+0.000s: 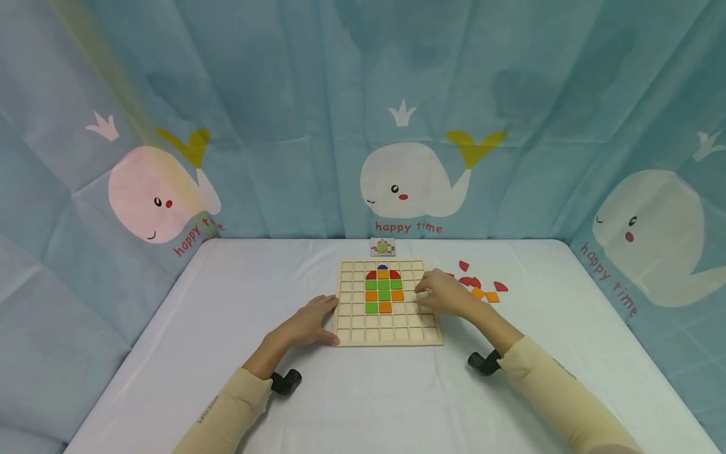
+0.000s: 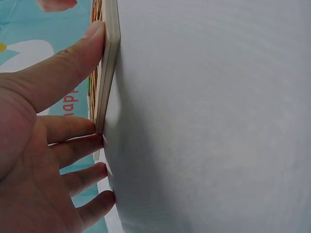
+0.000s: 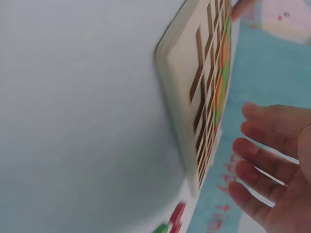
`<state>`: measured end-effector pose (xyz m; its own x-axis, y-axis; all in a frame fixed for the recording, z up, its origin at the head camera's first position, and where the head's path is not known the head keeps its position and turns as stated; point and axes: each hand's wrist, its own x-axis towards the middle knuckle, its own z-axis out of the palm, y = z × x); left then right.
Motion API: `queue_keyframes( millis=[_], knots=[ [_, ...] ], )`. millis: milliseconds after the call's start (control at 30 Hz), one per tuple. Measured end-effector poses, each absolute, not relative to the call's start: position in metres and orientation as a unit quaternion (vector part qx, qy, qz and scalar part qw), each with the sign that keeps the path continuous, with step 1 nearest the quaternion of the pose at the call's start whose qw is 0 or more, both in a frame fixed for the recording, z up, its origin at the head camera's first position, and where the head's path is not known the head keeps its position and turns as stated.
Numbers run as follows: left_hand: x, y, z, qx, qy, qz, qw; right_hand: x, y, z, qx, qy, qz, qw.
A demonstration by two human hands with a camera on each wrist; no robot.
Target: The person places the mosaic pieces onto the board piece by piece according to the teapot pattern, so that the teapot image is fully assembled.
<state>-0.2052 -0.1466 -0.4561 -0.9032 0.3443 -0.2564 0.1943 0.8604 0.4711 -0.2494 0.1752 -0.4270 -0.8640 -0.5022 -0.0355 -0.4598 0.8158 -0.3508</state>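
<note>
A wooden grid board (image 1: 408,334) lies on the white table. In its upper middle sit green squares (image 1: 384,285), orange squares (image 1: 397,295), red quarter-round pieces (image 1: 395,275) and a blue rounded piece (image 1: 382,267). My left hand (image 1: 311,321) touches the board's left side, thumb at the near corner; in the left wrist view its spread fingers (image 2: 80,145) meet the wooden edge. Over the board's right side hovers my right hand (image 1: 445,293). The right wrist view shows its fingers (image 3: 262,160) loosely extended, with nothing visible between them.
Loose red pieces (image 1: 469,281) and orange squares (image 1: 492,296) lie right of the board, partly behind the right hand. A small printed picture card (image 1: 382,246) lies beyond the board's far edge. A blue whale-print curtain (image 1: 317,189) surrounds the table.
</note>
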Motion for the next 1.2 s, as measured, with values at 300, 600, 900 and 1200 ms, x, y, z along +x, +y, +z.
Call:
queue_keyframes(
  millis=[300, 600, 900, 1200],
  knots=[
    [-0.207, -0.149, -0.458, 0.155, 0.947, 0.229, 0.166, -0.252, 0.212, -0.433, -0.248, 0.953, -0.165, 0.047],
    [-0.206, -0.148, -0.458, 0.154, 0.946, 0.23, 0.167, -0.253, 0.232, -0.439, -0.205, 0.968, -0.121, 0.078],
    [-0.207, -0.15, -0.458, 0.153, 0.948, 0.227, 0.163, -0.253, 0.241, -0.441, -0.195, 0.973, -0.09, 0.087],
    [-0.207, -0.15, -0.457, 0.149, 0.946, 0.232, 0.169, -0.252, 0.244, -0.444, -0.193, 0.972, -0.1, 0.085]
  ],
)
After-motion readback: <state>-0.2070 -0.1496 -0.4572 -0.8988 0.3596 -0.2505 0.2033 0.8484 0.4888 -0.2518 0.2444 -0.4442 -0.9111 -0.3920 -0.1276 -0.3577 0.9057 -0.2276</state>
